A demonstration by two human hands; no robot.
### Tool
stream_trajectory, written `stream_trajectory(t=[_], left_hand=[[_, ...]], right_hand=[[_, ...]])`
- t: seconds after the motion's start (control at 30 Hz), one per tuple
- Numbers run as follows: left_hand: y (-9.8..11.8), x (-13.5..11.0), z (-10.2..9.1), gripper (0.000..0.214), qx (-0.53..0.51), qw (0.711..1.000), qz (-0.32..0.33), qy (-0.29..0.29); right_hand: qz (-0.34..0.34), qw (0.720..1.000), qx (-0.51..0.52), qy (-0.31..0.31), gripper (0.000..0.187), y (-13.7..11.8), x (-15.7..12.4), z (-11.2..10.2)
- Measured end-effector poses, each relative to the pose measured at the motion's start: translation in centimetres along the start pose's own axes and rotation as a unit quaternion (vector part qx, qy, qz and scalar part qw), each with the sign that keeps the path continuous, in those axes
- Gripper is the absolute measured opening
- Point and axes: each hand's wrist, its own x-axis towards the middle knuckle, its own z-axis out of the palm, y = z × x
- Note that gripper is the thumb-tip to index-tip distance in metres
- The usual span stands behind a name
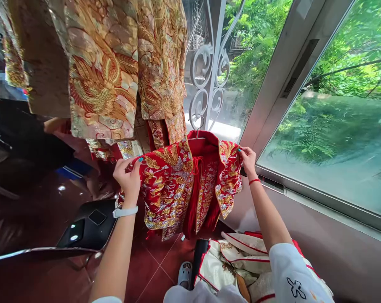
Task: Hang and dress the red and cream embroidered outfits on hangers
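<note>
A red jacket [168,185] with gold and silver embroidery hangs on a hanger [198,134] in front of me. My left hand [128,174] pinches its left shoulder or sleeve edge between thumb and fingers. At the other side, my right hand [248,160] grips the opposite shoulder edge. The jacket's collar stands open between them, and red tassels [195,202] hang down its front. What the hanger's hook rests on is hard to make out; it meets the white scrolled ironwork [206,80].
Gold embroidered garments [105,75] hang above at the left. Cream garments with red trim [241,261] lie low at the right. A black chair [92,223] holds dark flat objects. A window [304,118] fills the right side. A person in dark clothing [22,139] is at the far left.
</note>
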Motion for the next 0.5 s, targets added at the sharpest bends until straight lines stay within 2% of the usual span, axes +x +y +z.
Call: stream_trajectory(t=[0.07,0.13,0.23,0.3,0.4,0.47,0.5], left_hand=[[-0.2,-1.5,0.2,0.033,0.012,1.0,0.004,0.024],[-1.4,-3.2,0.8,0.034,0.022,0.999,-0.02,0.033],[-3.4,-4.8,1.8,0.037,0.023,0.996,-0.079,0.023],[-3.6,-5.0,2.0,0.039,0.008,0.994,-0.111,0.003],[-1.2,-5.4,0.5,0.043,-0.032,0.99,-0.136,0.008],[1.7,-6.6,-1.9,0.046,-0.059,0.991,-0.122,0.012],[3.1,-7.4,-3.2,0.047,-0.063,0.993,-0.099,-0.003]], right_hand=[[0.015,1.0,0.005,-0.004,0.035,0.4,-0.1,0.4],[0.036,0.999,0.005,-0.019,0.037,1.1,-0.9,1.1],[0.048,0.999,0.008,-0.021,0.04,2.2,-2.5,1.8],[0.052,0.998,0.012,-0.021,0.04,2.5,-3.4,1.6],[0.058,0.998,0.019,-0.033,0.041,2.4,-4.0,0.5],[0.057,0.997,0.028,-0.046,0.04,2.2,-4.2,-0.2],[0.055,0.997,0.032,-0.05,0.039,2.1,-4.4,-0.5]])
